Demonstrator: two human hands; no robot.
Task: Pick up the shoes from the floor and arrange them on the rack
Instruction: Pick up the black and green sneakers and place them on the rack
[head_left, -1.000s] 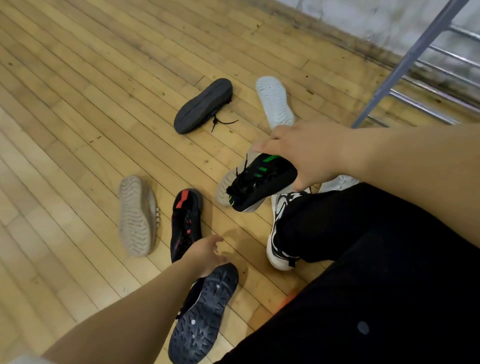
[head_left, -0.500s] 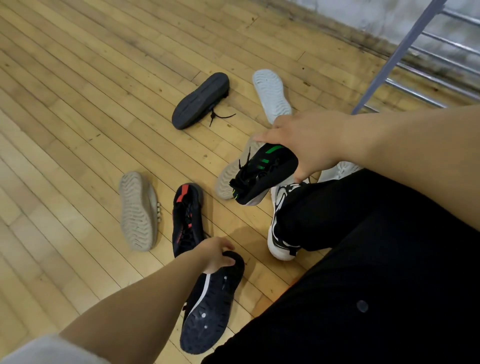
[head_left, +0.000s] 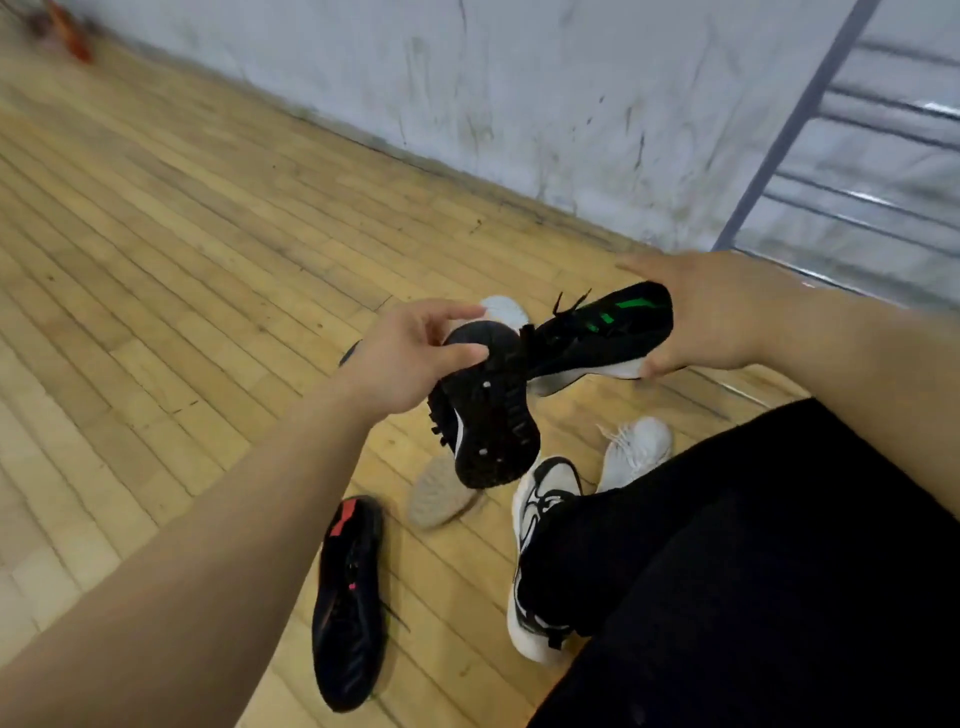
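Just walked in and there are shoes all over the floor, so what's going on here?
A person is gathering scattered shoes to put on the metal rack by the wall. The left hand holds a black shoe with its sole facing the camera, and the right hand holds a black shoe with green marks. Both are lifted off the floor. A black shoe with a red patch, a white shoe and an upturned pale sole lie on the wooden floor.
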